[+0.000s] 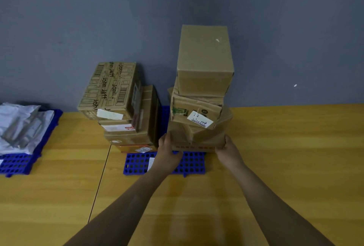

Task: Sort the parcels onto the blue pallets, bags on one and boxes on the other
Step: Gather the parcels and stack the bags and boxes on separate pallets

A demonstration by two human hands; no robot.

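Fingers [167, 139] of the left hand [167, 150] press flat on the left side of the bottom box [199, 137], and the right hand [228, 150] grips its right corner, so both hands are wrapped on that one box. It is a crumpled brown box at the bottom of a tall stack, and it sits on the blue pallet [137, 164] in the middle of the yellow worktop [285, 147]. On top of it is a dented box with a white label [197, 110], and above that a big plain box [204, 58] that leans close to the grey wall [118, 19]. Just beside this stack, on the same pallet, stands a second stack, with a printed box [110, 88] on top that tilts to the left. Far to the left, grey bags [21, 125] lie in a heap on another blue pallet [15, 164].
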